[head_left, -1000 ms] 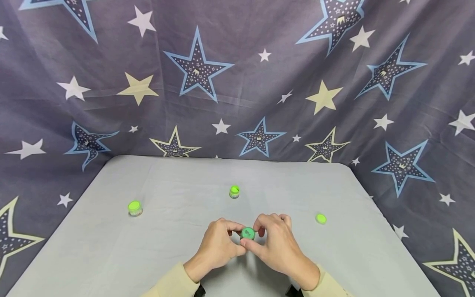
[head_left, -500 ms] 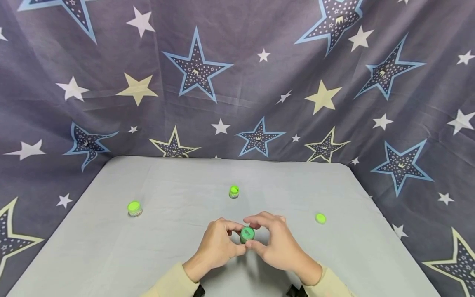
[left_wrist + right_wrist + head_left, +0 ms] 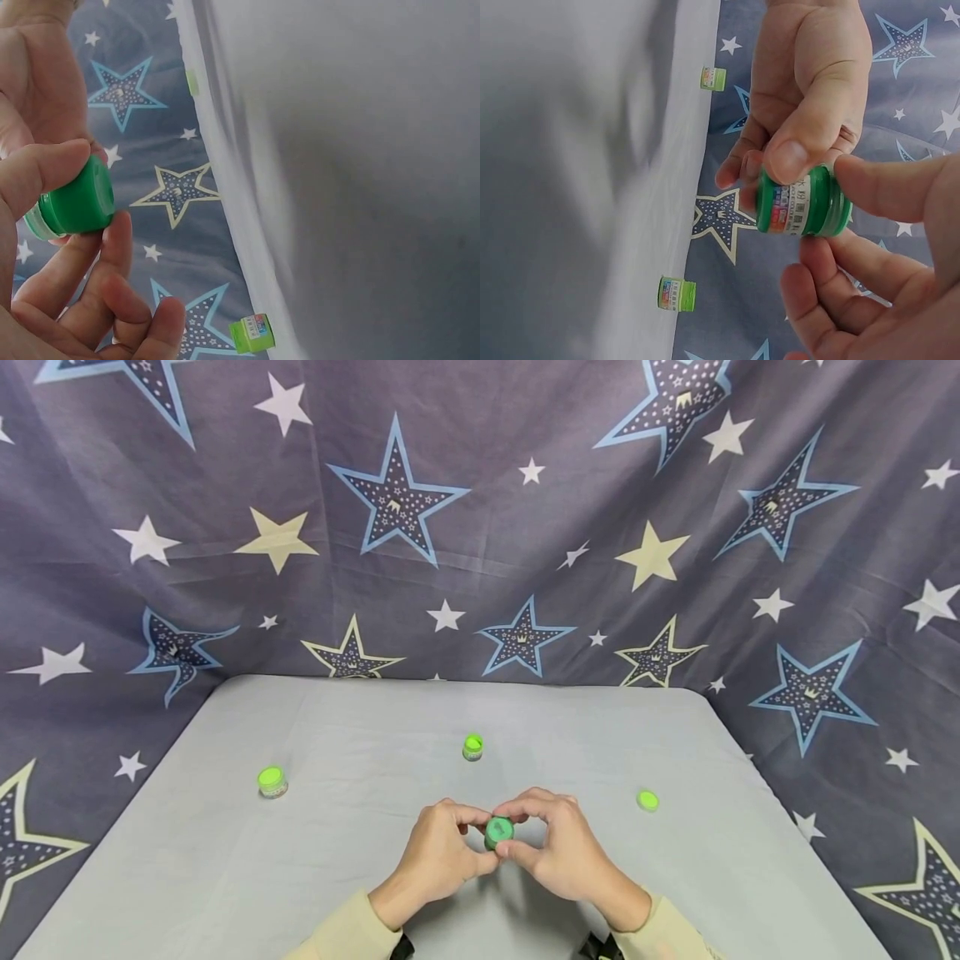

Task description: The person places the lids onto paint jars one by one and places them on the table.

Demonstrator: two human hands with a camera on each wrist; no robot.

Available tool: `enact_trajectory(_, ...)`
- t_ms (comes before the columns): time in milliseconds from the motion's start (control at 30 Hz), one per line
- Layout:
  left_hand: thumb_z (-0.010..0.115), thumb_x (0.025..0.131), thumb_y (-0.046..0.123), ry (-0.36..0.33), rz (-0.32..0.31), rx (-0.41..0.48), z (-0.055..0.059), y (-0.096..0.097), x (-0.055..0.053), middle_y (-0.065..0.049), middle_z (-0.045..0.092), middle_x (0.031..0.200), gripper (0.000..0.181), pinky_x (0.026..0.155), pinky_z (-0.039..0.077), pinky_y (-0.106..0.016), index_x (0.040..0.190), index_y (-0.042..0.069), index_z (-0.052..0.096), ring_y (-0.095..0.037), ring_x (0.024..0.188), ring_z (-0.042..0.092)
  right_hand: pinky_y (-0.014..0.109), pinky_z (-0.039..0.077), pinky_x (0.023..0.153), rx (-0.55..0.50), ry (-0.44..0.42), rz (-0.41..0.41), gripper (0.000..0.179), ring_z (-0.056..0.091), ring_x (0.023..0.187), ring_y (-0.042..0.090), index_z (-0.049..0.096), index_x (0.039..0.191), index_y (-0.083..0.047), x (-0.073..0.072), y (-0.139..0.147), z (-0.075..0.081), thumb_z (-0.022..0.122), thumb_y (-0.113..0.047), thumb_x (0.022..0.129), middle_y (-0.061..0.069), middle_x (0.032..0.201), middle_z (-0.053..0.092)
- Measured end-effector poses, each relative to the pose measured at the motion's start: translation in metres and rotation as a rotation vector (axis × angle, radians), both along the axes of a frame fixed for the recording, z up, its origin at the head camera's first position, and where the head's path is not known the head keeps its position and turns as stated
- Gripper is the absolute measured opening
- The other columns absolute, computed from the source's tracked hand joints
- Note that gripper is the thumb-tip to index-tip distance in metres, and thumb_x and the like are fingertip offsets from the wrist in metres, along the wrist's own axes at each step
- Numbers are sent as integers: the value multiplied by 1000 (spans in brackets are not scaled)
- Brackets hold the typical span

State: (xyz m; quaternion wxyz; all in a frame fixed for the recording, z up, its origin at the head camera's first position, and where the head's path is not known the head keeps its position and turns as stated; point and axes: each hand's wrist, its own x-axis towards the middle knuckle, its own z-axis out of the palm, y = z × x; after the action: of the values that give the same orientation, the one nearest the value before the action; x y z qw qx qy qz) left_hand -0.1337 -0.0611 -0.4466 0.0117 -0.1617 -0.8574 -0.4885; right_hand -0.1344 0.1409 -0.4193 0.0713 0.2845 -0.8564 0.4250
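Note:
A small green paint jar, upright, is held between both hands over the front middle of the table. My left hand grips its lower, labelled body from the left; the label faces the right wrist camera. From the right, my right hand pinches the upper rim, thumb on the near side and index finger on the far side. In the right wrist view a clear band shows near the jar's top end, by the right thumb. The head view looks down on its round green top, which has a darker mark.
Towards the left of the grey-covered table stands a lime-green jar. A smaller-looking lime jar stands behind the hands. A flat lime disc like a lid lies at the right. Behind hangs a star-patterned cloth.
My right index finger has uncurled and reached round the far side of the jar, and the right thumb has shifted slightly right along its near side. My left hand keeps its grip.

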Motion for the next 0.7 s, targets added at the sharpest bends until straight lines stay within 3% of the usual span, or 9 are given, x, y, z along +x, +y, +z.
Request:
enact_trajectory(500, 93, 71, 16, 16, 21, 0, 2, 2, 1, 17, 66, 83, 26, 72, 49, -29, 93, 26, 83, -19, 90, 58, 39, 34, 87, -8, -3, -101, 31, 62, 82, 8, 69, 91, -29, 2, -3, -4, 95, -26, 73, -20, 84, 66)
enact_trajectory(700, 94, 71, 16, 14, 24, -6, 3, 2, 2, 16, 67, 85, 27, 73, 49, -29, 94, 24, 82, -19, 90, 58, 42, 32, 90, -2, -14, -148, 35, 57, 82, 8, 63, 84, -29, 4, -5, -4, 95, -34, 71, -14, 79, 64)
